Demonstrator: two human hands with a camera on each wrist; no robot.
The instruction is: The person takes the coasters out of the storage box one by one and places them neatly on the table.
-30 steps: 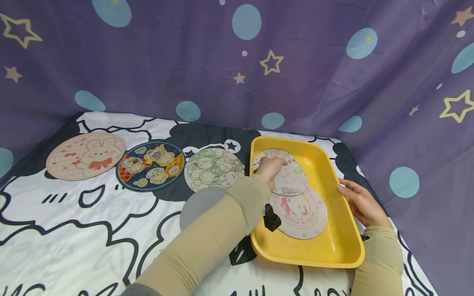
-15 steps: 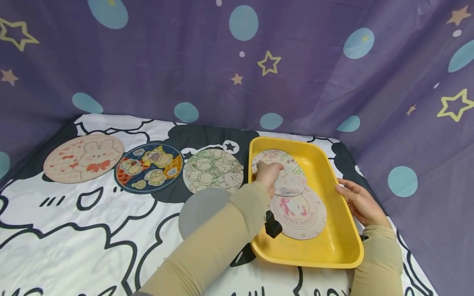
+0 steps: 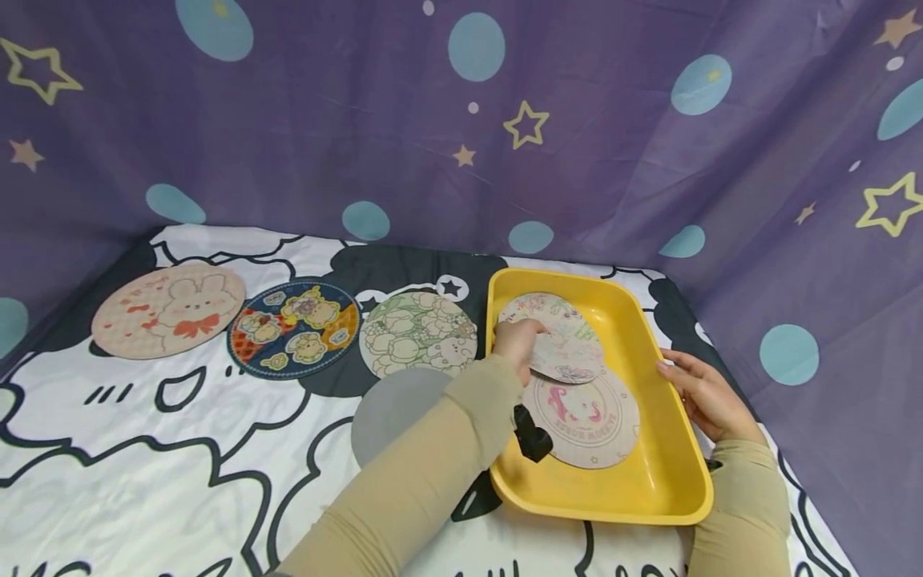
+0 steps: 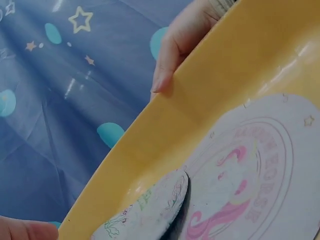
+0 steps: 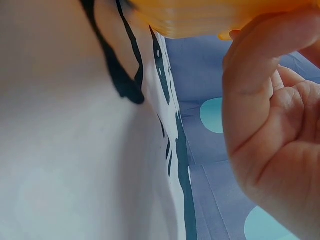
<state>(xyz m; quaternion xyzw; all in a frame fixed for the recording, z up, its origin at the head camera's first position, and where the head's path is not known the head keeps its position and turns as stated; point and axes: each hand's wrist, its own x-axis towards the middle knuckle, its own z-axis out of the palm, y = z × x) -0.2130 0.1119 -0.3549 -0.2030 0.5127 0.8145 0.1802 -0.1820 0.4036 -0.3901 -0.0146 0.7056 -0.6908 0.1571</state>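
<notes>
The top mat [image 3: 573, 346] and pony mat [image 3: 586, 421] are in the yellow tray [image 3: 613, 490]; four round mats [image 3: 296, 328] lie on the surface [image 3: 130, 449], so the job looks partway. The left hand [image 3: 516, 346] seems to pinch the top mat, fingers half hidden; the right hand [image 3: 714, 398] holds the yellow tray.

Over the yellow plastic tray's [image 3: 613, 493] left side, the left hand [image 3: 515, 344] hides part of a pale patterned round mat [image 3: 568, 343].
</notes>
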